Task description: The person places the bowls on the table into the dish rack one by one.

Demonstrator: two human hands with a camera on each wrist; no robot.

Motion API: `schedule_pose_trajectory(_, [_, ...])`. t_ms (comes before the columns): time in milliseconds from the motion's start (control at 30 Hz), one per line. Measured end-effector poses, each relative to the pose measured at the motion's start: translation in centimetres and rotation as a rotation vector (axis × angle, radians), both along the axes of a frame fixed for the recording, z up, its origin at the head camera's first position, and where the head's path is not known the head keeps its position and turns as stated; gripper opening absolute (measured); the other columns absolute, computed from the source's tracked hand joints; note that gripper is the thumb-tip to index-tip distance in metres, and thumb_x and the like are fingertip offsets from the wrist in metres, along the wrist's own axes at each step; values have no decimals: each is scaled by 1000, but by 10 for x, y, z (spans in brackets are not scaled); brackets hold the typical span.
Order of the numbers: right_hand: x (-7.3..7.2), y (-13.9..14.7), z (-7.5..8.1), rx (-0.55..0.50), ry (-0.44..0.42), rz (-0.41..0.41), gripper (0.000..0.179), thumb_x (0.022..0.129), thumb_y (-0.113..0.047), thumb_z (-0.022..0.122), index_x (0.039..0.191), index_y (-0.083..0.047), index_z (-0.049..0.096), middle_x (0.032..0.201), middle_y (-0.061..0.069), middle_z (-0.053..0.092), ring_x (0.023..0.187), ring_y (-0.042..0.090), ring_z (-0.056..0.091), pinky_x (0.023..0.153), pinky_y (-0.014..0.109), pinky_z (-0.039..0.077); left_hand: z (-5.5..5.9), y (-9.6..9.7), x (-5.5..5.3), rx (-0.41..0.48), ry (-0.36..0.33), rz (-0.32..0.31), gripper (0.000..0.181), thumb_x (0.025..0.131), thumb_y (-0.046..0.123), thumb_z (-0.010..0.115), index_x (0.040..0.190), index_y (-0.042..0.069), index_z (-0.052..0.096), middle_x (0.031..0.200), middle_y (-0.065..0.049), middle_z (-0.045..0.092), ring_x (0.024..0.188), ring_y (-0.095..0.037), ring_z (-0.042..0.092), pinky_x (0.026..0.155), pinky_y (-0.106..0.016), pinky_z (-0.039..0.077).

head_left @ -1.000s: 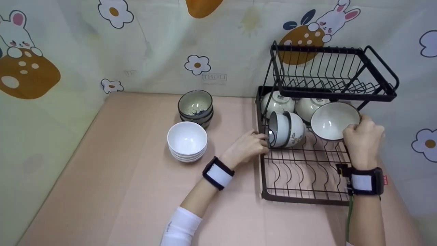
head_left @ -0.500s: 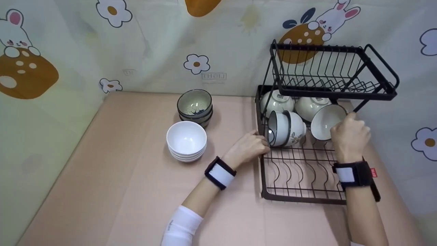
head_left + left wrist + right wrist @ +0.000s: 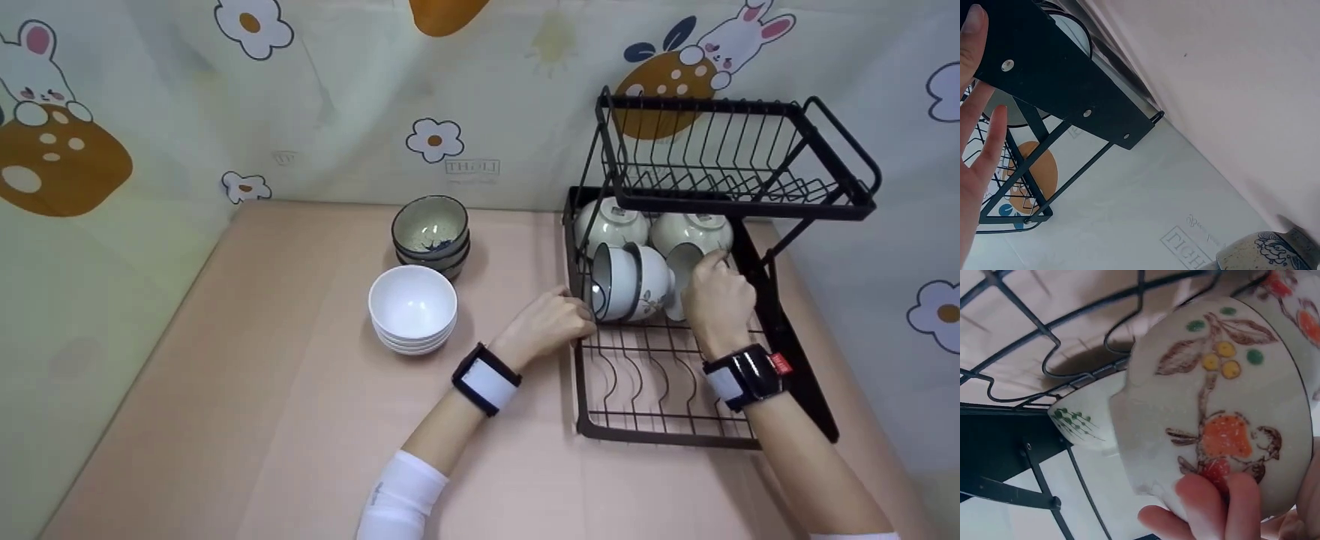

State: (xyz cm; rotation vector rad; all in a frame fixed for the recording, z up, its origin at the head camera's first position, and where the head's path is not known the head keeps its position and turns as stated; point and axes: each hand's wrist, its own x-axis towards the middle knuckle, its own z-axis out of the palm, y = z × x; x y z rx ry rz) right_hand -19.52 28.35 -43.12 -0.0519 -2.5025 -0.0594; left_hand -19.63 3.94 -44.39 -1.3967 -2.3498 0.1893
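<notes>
My right hand (image 3: 721, 304) grips a white bowl (image 3: 1213, 410) painted with an orange bird and leaves. The bowl (image 3: 681, 274) stands on its side in the rack's lower tier, close to two tilted bowls (image 3: 634, 285); my hand hides much of it. My left hand (image 3: 547, 322) holds the left side of the black dish rack (image 3: 667, 439). In the left wrist view, its thumb lies on the outer face of the rack's dark side panel (image 3: 1061, 84), with the fingers at the panel's edge. Two upside-down bowls (image 3: 694, 231) sit behind, under the upper tier.
Left of the rack, a stack of white bowls (image 3: 412, 307) stands in front of a stack of grey-green bowls (image 3: 430, 232). The rack's upper tier (image 3: 750, 202) overhangs the rear bowls. A patterned cloth wall (image 3: 345, 105) rises behind the table (image 3: 247, 360).
My right hand has carried its bowl leftward from the rack's right side and turned it from facing forward to standing on edge. My left hand stays at the rack's side.
</notes>
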Motion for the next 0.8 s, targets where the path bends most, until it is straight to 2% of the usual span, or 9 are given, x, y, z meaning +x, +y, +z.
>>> schedule_pose_trajectory(167, [-5, -7, -3, 32, 7, 19, 35, 91, 4, 51, 115, 29, 56, 77, 37, 66, 57, 49, 66, 47, 56, 55, 0, 0, 0, 5, -21, 3, 23, 91, 6, 73, 96, 28, 79, 98, 14, 78, 88, -2, 71, 85, -20, 53])
schedule_pose_trajectory(433, [-8, -9, -7, 62, -10, 76, 34, 88, 8, 50, 114, 28, 58, 73, 36, 66, 49, 43, 63, 42, 48, 53, 0, 1, 0, 22, -59, 2, 20, 93, 8, 72, 98, 26, 79, 100, 12, 79, 90, -3, 73, 89, -21, 54])
schedule_pose_trajectory(533, [-8, -9, -8, 47, -21, 96, 35, 87, 8, 50, 115, 28, 58, 69, 36, 64, 48, 44, 62, 41, 48, 53, 0, 1, 0, 27, -51, 0, 20, 93, 8, 72, 97, 26, 79, 99, 12, 79, 89, -3, 72, 87, -20, 54])
schedule_pose_trajectory(700, [-6, -7, -7, 0, -47, 129, 37, 86, 6, 51, 116, 26, 59, 65, 37, 61, 48, 46, 60, 41, 51, 51, 0, 0, 0, 34, -54, -5, 19, 93, 8, 72, 97, 25, 79, 99, 12, 79, 89, -3, 73, 92, -22, 55])
schedule_pose_trajectory(800, [-6, -6, -7, -50, -44, 149, 31, 89, 0, 53, 107, 24, 60, 62, 37, 59, 47, 48, 59, 41, 53, 50, 0, 0, 0, 46, -68, -7, 19, 92, 8, 72, 97, 25, 79, 97, 12, 79, 88, -3, 72, 91, -22, 55])
